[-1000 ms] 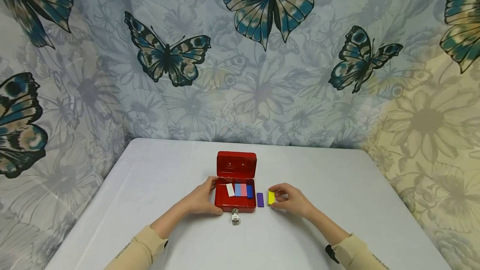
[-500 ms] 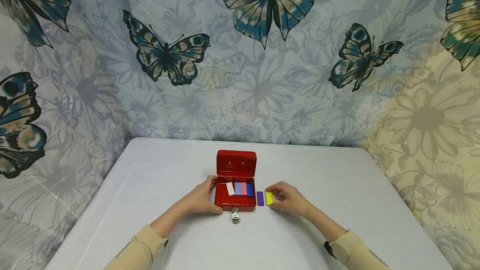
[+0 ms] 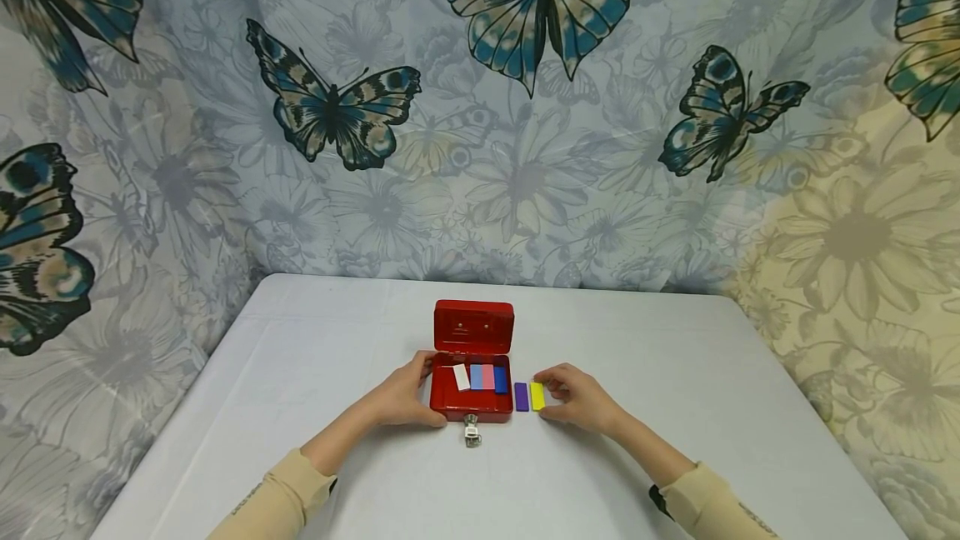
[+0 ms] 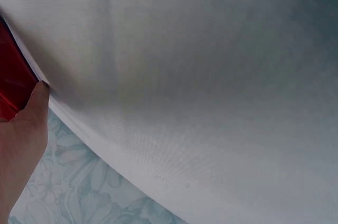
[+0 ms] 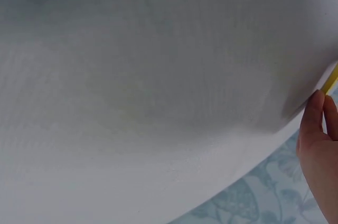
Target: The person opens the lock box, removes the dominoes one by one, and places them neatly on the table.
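A small red cash box (image 3: 450,403) stands on the table with its lid (image 3: 473,326) raised. Inside lie a white block (image 3: 461,377), a light blue block (image 3: 476,377), a pink block (image 3: 488,377) and a dark blue block (image 3: 500,380). My left hand (image 3: 405,394) holds the box's left side, thumb at the front corner and fingers toward the back. To the box's right, a purple block (image 3: 521,397) lies on the table. Just beyond it, my right hand (image 3: 581,400) pinches a yellow block (image 3: 537,397) between thumb and fingers; the right wrist view shows only part of this block.
A silver padlock-like catch (image 3: 472,432) hangs at the front of the box. White cloth covers the table (image 3: 360,315). Behind and beside it hangs a butterfly-patterned fabric (image 3: 525,190).
The yellow block has slid left in my right hand, closer to the purple block. My left hand and the box have stayed in place.
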